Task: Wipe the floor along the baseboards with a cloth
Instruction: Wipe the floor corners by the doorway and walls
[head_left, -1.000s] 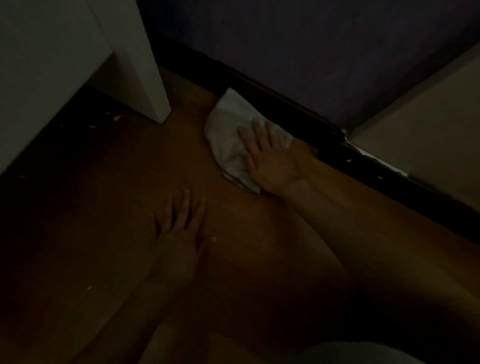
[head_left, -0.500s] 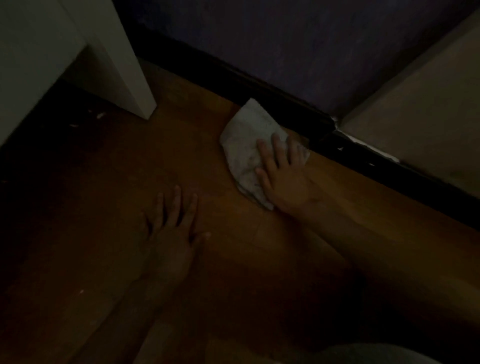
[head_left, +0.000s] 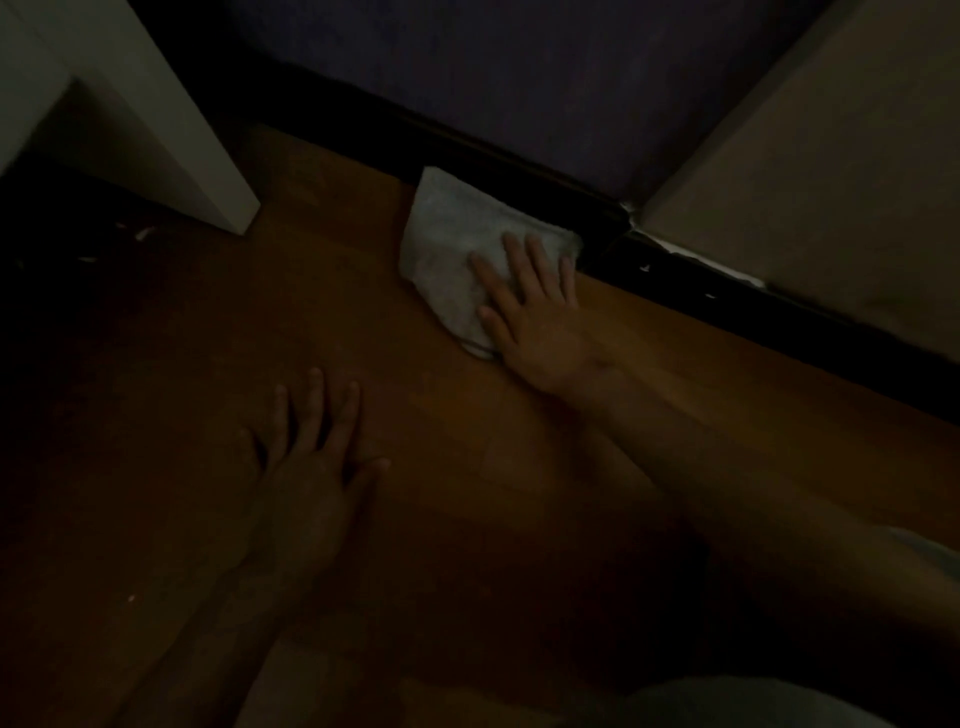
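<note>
White folded cloth against dark baseboard, right hand fingers spread flat pressing it for wiping; left hand splayed on wooden floor, likely bracing.

cloth: white, faintly mottled grey
floor: warm orange-brown wood, darkening to near black at its left edge
baseboard: black, with white chips near the corner
wall: dull purple
furniture leg: off-white
panel: beige, at the floor's right edge
</note>
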